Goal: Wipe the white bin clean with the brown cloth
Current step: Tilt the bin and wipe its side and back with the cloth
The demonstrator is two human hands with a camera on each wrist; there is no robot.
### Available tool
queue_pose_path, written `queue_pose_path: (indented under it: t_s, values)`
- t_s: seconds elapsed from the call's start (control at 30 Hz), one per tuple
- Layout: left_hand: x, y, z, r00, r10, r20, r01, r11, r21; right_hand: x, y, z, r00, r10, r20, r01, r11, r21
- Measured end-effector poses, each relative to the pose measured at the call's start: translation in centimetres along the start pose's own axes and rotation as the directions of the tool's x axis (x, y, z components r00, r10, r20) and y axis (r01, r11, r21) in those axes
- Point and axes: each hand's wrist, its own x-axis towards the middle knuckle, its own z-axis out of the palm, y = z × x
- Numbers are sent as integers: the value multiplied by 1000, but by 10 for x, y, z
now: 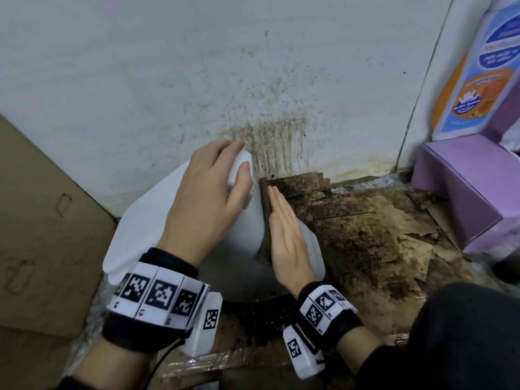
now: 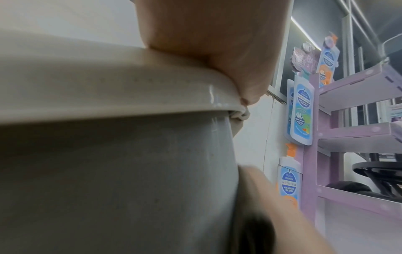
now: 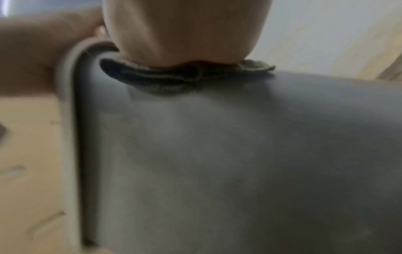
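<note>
Left hand (image 1: 202, 192) at 9 o'clock of the white bin (image 1: 146, 218): fingers curled over the top corner of its rim, gripping to steady it. The bin sits tilted on the floor against the stained wall (image 1: 267, 130), leaning off toward 10 o'clock.

Centre: brown cloth (image 1: 266, 218), folded into a narrow strip, lies flat on the bin's right side wall. Right wrist view shows its folds bunched under the palm.

Right hand (image 1: 287, 235) at 3 o'clock of the cloth: fingers straight, pressing it flat against the wall, nothing pinched.

Risks, as judged:
- A flat palm holds no grip; a hard stroke may slide off the cloth and leave it behind.
- Pressing sideways could skid or tip the tilted bin if the left grip loosens.
- Dirty cardboard (image 1: 365, 237) at 3 o'clock lies near; a dragged cloth edge could pick up grime and smear it back.
</note>
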Motion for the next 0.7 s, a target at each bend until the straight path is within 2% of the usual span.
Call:
queue_pose_path:
  t_s: [0.07, 0.17, 0.33, 0.4, 0.5, 0.67, 0.7]
  values:
    - [0, -2, -1, 1000, -13, -2, 13, 1000, -13, -7, 27, -9, 994, 104, -30, -104, 995, 8]
    - [-1, -2, -3, 1000, -20, 0, 20, 1000, -23, -17, 61, -22, 949, 310, -57, -310, 951, 3]
    - [-1, 1, -2, 1000, -10, 0, 10, 1000, -26, -15, 71, -24, 913, 402, -66, -402, 916, 10]
    - [0, 0, -2, 1000, -9, -1, 9, 1000, -16, -11, 58, -20, 917, 393, -65, -394, 919, 4]
    - [-1, 1, -1, 1000, -9, -8, 9, 1000, -4, -1, 23, -9, 947, 314, -64, -313, 949, 25]
    - [-2, 8, 1, 1000, 11, 0, -11, 1000, -2, 17, -53, 17, 986, 164, -14, -153, 944, 292]
    - [-1, 7, 1, 1000, 6, 2, -6, 1000, 0, 16, -58, 17, 992, 125, -1, -120, 948, 296]
